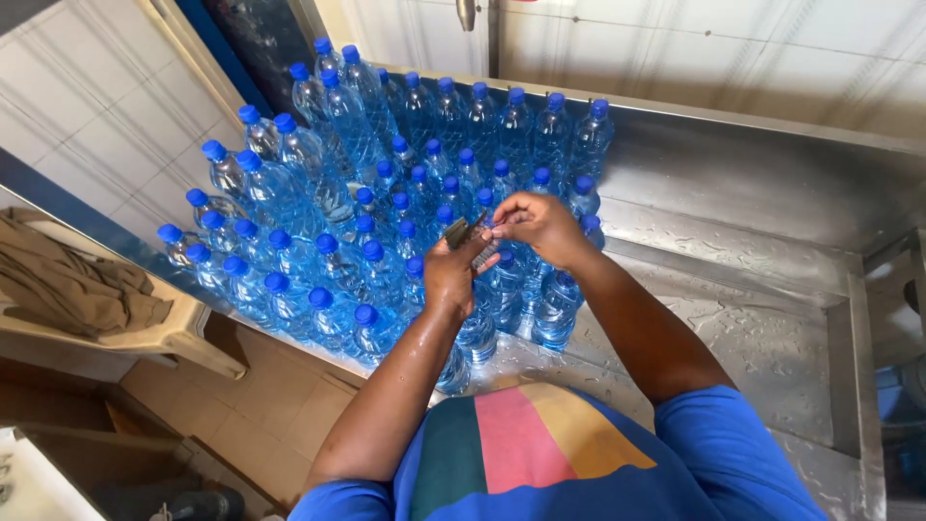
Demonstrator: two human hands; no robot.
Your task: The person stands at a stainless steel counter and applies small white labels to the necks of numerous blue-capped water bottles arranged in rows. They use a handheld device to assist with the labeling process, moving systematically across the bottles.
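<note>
Several clear blue plastic bottles (333, 193) with blue caps stand packed together on a wet steel counter (762, 289). My left hand (451, 275) is held above the near bottles, gripping a small stack of thin strips, probably cap seals (473, 246). My right hand (538, 224) is just to the right of it, with its fingertips pinched on the top of the stack. Both hands hover over a capped bottle (557, 309) at the near edge of the group.
White tiled walls rise behind and to the left of the counter. A pale plastic chair (174, 338) with a brown cloth (72, 280) on it stands at the left on a tan tiled floor. A recess drops at the counter's right end.
</note>
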